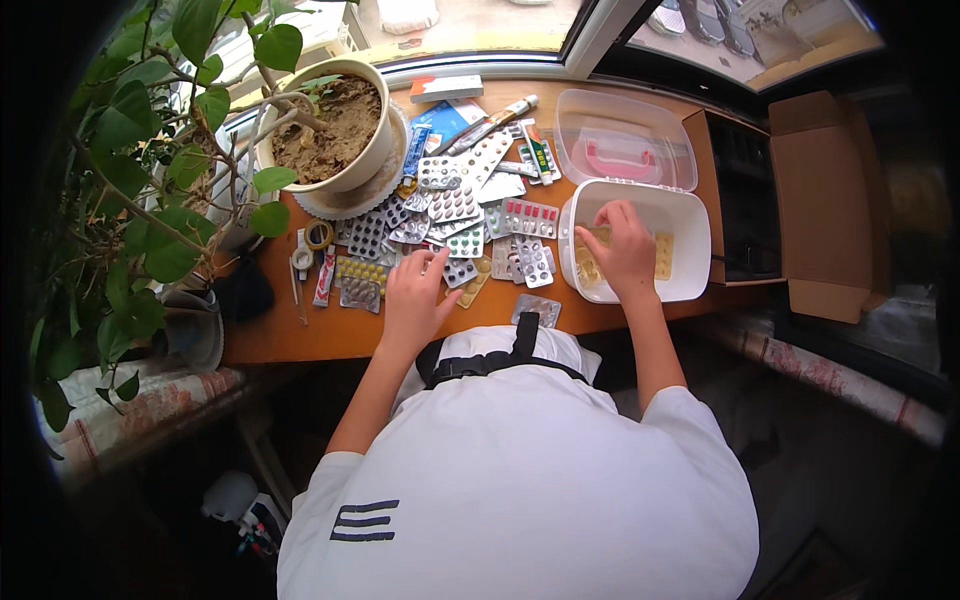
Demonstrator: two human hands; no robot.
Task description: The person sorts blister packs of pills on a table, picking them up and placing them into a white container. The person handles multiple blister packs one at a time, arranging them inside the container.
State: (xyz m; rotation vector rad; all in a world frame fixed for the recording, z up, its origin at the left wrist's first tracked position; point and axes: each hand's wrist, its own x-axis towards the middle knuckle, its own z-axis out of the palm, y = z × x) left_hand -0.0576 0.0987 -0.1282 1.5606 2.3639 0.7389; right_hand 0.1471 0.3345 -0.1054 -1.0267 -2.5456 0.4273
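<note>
My left hand (417, 298), fingers spread, rests at the front of a heap of pill blister packs. Its fingertips are close to a pack of green pills (466, 242), and the thumb is beside a gold blister pack (475, 283). My right hand (627, 251) reaches into a white plastic box (697, 259) with its thumb and fingers bent. Gold blister packs (664, 255) lie on the box floor, some partly behind that hand; whether it grips one is unclear. A hinged clear lid (675, 142) with a pink handle stands open behind the box.
A potted plant (367, 161) stands at the back left, its branches overhanging the table (255, 337). Ointment tubes (536, 150), a blue carton (446, 124) and tape rolls (319, 234) lie around the heap. An open cardboard box (821, 202) is at right, below the window (480, 30).
</note>
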